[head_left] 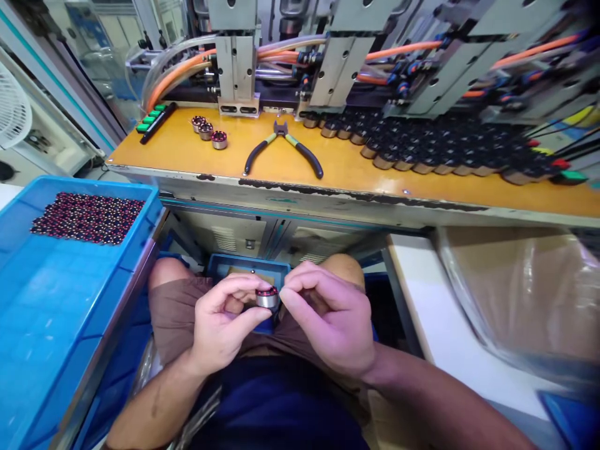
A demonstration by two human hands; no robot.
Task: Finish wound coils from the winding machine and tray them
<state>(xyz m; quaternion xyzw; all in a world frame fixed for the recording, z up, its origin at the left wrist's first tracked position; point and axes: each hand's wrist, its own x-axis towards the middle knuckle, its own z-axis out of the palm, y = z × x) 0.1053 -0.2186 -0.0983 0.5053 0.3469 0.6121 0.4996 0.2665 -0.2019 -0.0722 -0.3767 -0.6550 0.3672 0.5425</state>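
Observation:
Over my lap, my left hand (220,322) pinches a small round metal motor part (267,297) with copper windings on top. My right hand (325,319) is curled beside it, its fingertips touching the part's right side. Both hands hold the part above a small blue bin (220,265) between my knees. On the yellow bench, three similar wound parts (209,130) stand at the left, and cutting pliers (284,147) with dark handles lie in the middle.
A large blue tray (70,294) at my left holds a patch of several small wound parts (89,217). Rows of dark cylindrical parts (445,150) fill the bench's right side under a machine with orange hoses (178,75). A plastic-lined box (520,294) stands at the right.

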